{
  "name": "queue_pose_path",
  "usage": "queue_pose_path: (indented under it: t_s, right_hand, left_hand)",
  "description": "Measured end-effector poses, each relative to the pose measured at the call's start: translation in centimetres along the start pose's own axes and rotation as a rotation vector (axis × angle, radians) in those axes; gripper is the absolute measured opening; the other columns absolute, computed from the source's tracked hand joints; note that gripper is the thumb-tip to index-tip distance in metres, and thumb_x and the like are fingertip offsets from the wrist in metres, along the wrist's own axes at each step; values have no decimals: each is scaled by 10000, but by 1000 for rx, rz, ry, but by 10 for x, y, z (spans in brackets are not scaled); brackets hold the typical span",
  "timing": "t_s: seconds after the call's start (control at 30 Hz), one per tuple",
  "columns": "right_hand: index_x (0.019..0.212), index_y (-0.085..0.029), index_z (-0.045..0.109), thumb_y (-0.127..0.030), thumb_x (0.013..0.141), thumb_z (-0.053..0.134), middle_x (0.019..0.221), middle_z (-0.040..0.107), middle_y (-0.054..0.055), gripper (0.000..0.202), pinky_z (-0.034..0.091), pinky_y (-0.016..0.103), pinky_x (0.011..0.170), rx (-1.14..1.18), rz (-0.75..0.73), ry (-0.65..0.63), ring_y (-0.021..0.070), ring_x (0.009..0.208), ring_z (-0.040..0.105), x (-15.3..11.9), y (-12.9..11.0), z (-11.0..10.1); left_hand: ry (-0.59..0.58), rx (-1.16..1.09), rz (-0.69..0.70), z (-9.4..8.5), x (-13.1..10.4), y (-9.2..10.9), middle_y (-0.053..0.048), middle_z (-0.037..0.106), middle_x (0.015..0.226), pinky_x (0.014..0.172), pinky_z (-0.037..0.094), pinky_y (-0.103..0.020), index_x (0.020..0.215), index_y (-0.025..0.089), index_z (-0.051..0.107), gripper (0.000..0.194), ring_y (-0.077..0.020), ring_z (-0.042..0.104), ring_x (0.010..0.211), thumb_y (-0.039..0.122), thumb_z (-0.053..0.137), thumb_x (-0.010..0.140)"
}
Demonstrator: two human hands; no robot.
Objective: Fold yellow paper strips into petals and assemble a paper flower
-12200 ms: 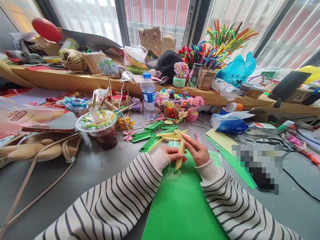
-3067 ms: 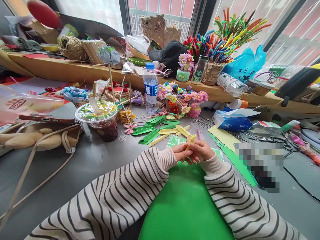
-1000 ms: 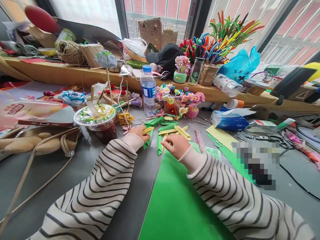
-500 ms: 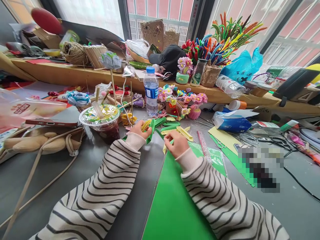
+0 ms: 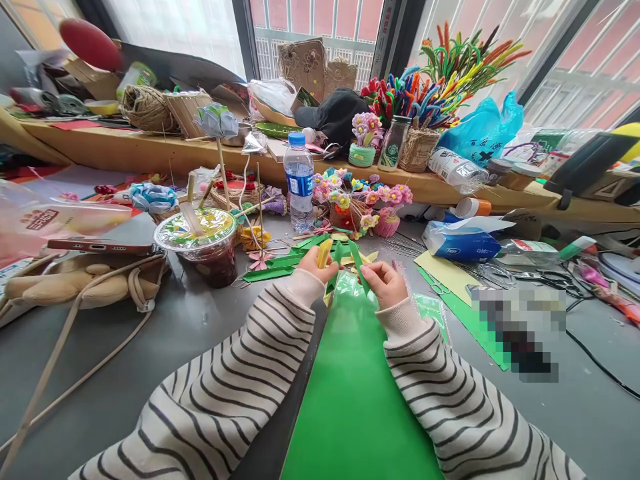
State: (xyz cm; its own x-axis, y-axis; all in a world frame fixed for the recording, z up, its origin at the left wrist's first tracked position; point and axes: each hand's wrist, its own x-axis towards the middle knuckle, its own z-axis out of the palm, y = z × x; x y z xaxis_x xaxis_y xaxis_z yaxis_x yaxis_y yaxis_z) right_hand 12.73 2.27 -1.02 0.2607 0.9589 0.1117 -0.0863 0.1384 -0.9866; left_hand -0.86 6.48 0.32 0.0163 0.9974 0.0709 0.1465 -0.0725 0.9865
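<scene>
My left hand [image 5: 316, 265] is closed around a yellow folded paper piece [image 5: 325, 252] and a green folded paper piece [image 5: 337, 255]. Pinched between the fingertips of my right hand [image 5: 389, 284] is a green paper strip [image 5: 358, 261], held upright and a little apart from the pieces in my left hand. Below both hands lies a large green sheet [image 5: 367, 393]. More green folded strips [image 5: 274, 273] lie left of and behind my left hand. Yellow paper pieces behind my right hand are partly hidden by it.
A lidded drink cup [image 5: 197, 248] stands left of my hands, with a bag and phone [image 5: 103, 245] beyond it. Behind are a water bottle [image 5: 299, 190] and crocheted flowers [image 5: 365, 200]. Small scissors [image 5: 440, 283] and a blue tissue pack [image 5: 460, 240] lie to the right.
Both hands have moved to the right and now hold their pieces up over the green sheet. The green strip in my right hand has been raised upright into clear view.
</scene>
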Motion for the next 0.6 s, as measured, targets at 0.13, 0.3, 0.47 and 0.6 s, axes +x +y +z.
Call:
queue_pose_path:
  t_s: [0.13,0.3,0.47,0.6]
  right_hand:
    - [609,-147,512,-331,565,614,649,571,24,214,426,245,567,-95,-57,17,103,578,517,-4,-2,4]
    - [640,-146,499,-356,601,568,714,569,57,225,445,258,536,-270,-94,26,121,586,526,-8,-2,9]
    - [672,-153,496,-354,629,537,670,552,33,209,461,260,535,-385,-161,60,119,573,518,-10,-2,10]
    - [701,-145,508,-342,645,525,700,554,44,205,465,260,555,-397,-183,62,123,599,526,-10,-4,9]
  left_hand:
    - [-18,-59,-41,18,-3,-4,48,511,529,500,378,-212,741,154,496,273,-87,487,492,166,603,489]
    - [-7,-267,-180,28,-3,-12,44,490,427,364,318,-195,729,124,525,263,-58,408,337,222,634,511]
    - [-70,-404,-214,32,-13,-5,98,361,271,282,216,-171,778,109,495,341,-38,298,219,286,649,530]
    - [-104,-515,-223,33,-19,0,117,313,238,268,181,-164,844,91,479,411,-30,251,199,341,629,554]
